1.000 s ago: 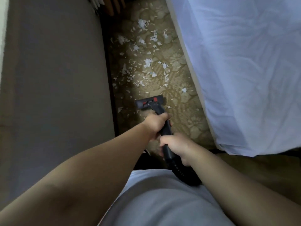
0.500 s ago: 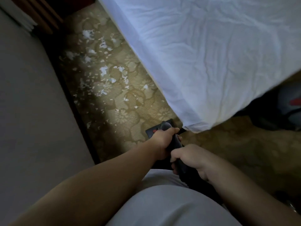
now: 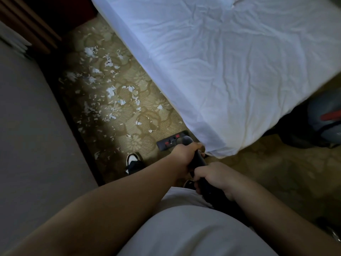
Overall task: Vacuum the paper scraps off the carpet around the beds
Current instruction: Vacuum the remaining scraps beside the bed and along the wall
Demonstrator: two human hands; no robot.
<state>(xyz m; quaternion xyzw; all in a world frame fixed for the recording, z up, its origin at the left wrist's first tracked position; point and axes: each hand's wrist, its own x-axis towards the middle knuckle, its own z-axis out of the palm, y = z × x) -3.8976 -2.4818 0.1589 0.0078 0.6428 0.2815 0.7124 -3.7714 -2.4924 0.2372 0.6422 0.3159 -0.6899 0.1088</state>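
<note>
White paper scraps (image 3: pixel 110 91) lie scattered over the patterned tan carpet (image 3: pixel 129 124) in the aisle between two beds. The black vacuum head (image 3: pixel 168 142) with red tabs sits on the carpet near the corner of the right bed, with a few scraps just beyond it. My left hand (image 3: pixel 184 154) grips the dark vacuum wand (image 3: pixel 198 159) high up, close to the head. My right hand (image 3: pixel 212 175) grips the same wand lower down, nearer my body. The wand's lower part is hidden behind my hands and shirt.
A bed with a white sheet (image 3: pixel 230 61) fills the upper right, its corner beside the vacuum head. A grey bed (image 3: pixel 31 135) borders the aisle on the left. My shoe (image 3: pixel 133 161) stands on the carpet. A vacuum body with a red part (image 3: pixel 328 117) sits at far right.
The vacuum head was pulled back from the scraps to the corner of the white bed. My view swung right and my shoe came into sight.
</note>
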